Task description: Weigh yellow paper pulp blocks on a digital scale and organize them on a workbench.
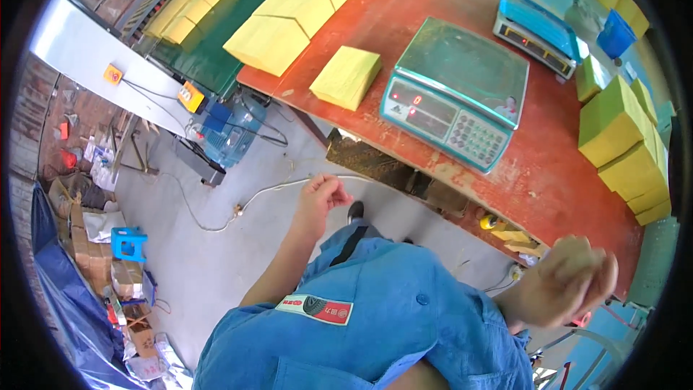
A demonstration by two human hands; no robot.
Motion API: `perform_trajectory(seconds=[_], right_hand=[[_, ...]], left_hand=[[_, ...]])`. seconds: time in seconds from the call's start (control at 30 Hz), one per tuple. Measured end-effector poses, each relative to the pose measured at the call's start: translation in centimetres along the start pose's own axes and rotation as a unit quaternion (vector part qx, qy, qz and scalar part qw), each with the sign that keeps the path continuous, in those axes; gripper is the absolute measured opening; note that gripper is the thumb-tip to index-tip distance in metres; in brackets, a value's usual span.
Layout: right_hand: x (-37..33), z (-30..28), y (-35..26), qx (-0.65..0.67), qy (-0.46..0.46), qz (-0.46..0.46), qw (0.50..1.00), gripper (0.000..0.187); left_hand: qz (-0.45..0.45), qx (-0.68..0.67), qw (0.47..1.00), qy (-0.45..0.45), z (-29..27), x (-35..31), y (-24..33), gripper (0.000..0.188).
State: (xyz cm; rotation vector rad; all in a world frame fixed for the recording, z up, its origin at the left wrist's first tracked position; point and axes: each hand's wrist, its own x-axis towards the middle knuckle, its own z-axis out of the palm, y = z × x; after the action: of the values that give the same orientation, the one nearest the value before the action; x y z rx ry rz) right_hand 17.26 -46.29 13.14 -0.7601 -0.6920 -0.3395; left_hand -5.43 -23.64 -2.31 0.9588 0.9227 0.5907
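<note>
My left hand is in the air in front of the table, its fingers curled in and nothing visible in them. Over the table's right front edge, my right hand is raised with its fingers half bent and a little apart; it is slightly blurred, and I see nothing in it. Closest to the left hand on the red tabletop lies a single yellow block. Beside that block stands a teal digital scale with a bare weighing plate and lit red digits. Neither hand touches the blocks or the scale.
Yellow blocks line the table's left edge, and more yellow blocks are stacked at the right. A second scale with a blue tray stands farther back. Left of the table are a green conveyor belt and a motor. A cable crosses the floor.
</note>
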Motion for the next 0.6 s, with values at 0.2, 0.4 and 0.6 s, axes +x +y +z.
perform_trajectory(seconds=[0.2,0.4,0.6], right_hand=[[-3.4,2.3,6.6,-0.141,-0.041,0.136,0.980,0.027],[-11.4,7.9,14.8,-0.226,-0.204,0.327,0.894,0.027],[-20.4,14.0,21.2,-0.232,-0.304,0.382,0.841,0.017]], left_hand=[[0.067,0.009,0.996,0.059,-5.8,4.5,4.8,0.014],[0.097,0.061,0.993,0.033,-11.7,11.4,10.1,0.011],[0.119,0.127,0.982,-0.078,-12.2,21.3,14.0,0.012]])
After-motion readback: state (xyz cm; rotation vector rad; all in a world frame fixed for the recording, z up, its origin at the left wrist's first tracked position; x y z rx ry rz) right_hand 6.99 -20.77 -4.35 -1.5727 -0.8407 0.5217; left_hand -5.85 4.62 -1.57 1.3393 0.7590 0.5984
